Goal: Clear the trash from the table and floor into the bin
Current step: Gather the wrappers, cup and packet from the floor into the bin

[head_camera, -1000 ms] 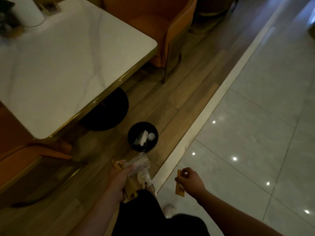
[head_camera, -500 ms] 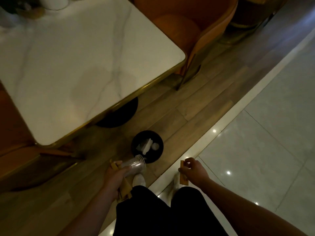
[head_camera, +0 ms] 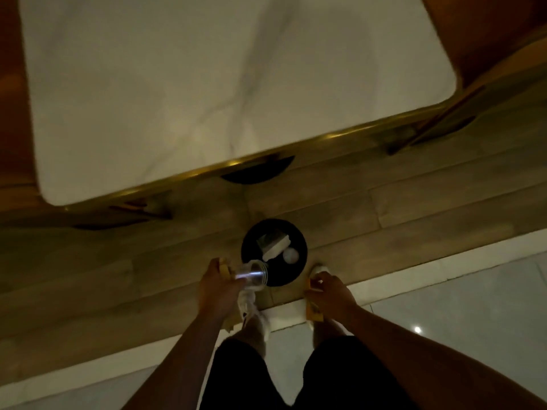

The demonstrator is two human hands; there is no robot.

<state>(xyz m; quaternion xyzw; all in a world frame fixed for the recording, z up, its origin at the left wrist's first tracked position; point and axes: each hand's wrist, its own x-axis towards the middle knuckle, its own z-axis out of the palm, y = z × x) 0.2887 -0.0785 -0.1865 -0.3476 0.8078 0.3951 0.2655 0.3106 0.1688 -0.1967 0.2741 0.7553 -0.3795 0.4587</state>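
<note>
— Dim room, item one: wood-plank floor (head_camera: 88,276) across the middle of the frame, pale glossy tile (head_camera: 473,306) at lower right, a light strip between them. What sits above?

— Item two: white marble table (head_camera: 177,84) with a gold rim, filling the upper half. Orange chairs (head_camera: 488,31) show at upper right and along the left edge. A dark round table base (head_camera: 257,173) peeks out under the rim.

— And the bin?

— Item three: black round bin (head_camera: 273,252), centre of frame, standing on the wood just above the person's feet. Inside it: a white crumpled wrapper (head_camera: 275,248) and a small white ball (head_camera: 291,255) of paper, side by side.

— Hands?

— Left hand (head_camera: 217,287), just lower left of the bin, wrapped around a clear plastic cup (head_camera: 251,276) lying sideways, its mouth pointing toward the bin and overlapping the bin's lower-left rim. The same hand also pinches yellow paper (head_camera: 223,269), showing behind the cup near the thumb.

— The other?

— Right hand (head_camera: 331,292), lower right of the bin, curled around a yellow paper packet (head_camera: 314,309) that hangs below the fist. It is near the bin's rim but not over the opening.

— Anything else?

— Pale shoes (head_camera: 251,312), one under each hand; black shorts (head_camera: 296,377) at the bottom centre. Picture is blurred, so print on the packet cannot be read.
</note>
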